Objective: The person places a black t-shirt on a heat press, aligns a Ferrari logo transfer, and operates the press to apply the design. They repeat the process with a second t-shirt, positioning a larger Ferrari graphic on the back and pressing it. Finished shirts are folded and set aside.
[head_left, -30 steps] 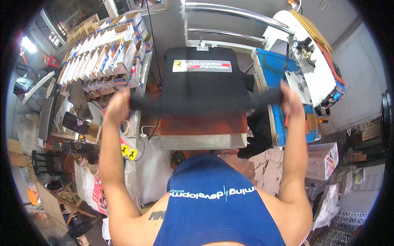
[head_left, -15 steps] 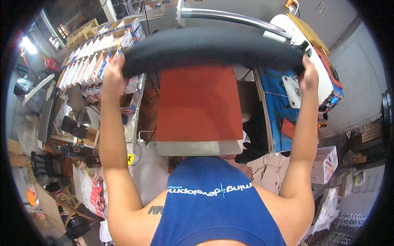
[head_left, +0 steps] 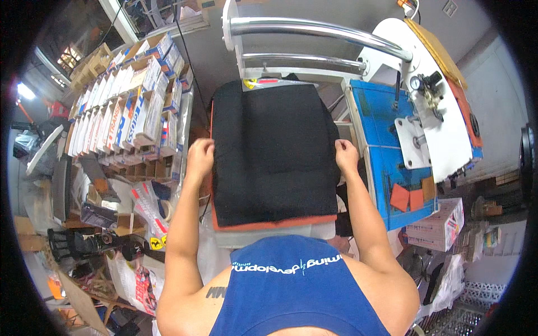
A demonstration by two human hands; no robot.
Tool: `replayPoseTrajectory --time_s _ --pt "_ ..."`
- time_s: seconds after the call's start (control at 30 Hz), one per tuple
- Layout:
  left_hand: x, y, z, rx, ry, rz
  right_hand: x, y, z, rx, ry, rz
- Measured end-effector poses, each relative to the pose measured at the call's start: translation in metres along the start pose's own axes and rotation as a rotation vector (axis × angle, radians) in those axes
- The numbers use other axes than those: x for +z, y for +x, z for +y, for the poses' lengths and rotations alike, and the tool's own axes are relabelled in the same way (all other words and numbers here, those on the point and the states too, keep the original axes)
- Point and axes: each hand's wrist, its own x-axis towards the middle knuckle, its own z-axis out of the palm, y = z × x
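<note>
A black cloth (head_left: 272, 154) lies spread over a red pad (head_left: 330, 220) on a pale base in front of me, with a few soft creases across it. My left hand (head_left: 200, 158) is closed at the cloth's left edge, thumb and fingers pinched together there. At the opposite edge my right hand (head_left: 347, 155) is closed too, its fingers curled against the fabric. Beyond the cloth's far end shows part of a shiny pale sheet (head_left: 280, 83) with a yellow emblem.
A press frame with chrome tubes (head_left: 319, 29) spans the far side. To the right are a blue platform (head_left: 381, 185) bearing small red pieces, and a white machine body (head_left: 448, 123) with a gauge. Boxes of upright packets (head_left: 112, 123) stand at left.
Both hands have come down, nearer and inward. The black cloth, stretched in the air and blurred before, now lies over the red pad.
</note>
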Motion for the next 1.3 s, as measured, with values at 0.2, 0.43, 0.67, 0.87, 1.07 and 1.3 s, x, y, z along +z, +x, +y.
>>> replayPoseTrajectory --time_s 0.2,0.43,0.67,0.87,1.07,1.3 --pt "0.07 0.161 -0.041 -0.151 0.104 0.142 0.052 0.077 0.005 0.578 0.441 -0.38" --pt "0.073 0.214 -0.013 0.082 0.266 0.28 0.02 0.107 -0.01 0.193 0.141 0.078" --pt "0.162 0.254 0.092 0.581 0.144 -0.198 0.008 0.051 -0.017 0.034 -0.09 0.056" --pt "0.242 0.298 0.129 0.421 0.264 -0.448 -0.014 -0.042 -0.019 0.446 0.076 -0.337" --pt "0.256 0.333 0.139 0.497 0.161 -0.341 -0.018 -0.023 -0.019 0.245 0.171 0.047" --pt "0.267 0.338 0.201 0.441 0.075 -0.156 -0.035 0.001 -0.03 -0.093 -0.129 0.331"
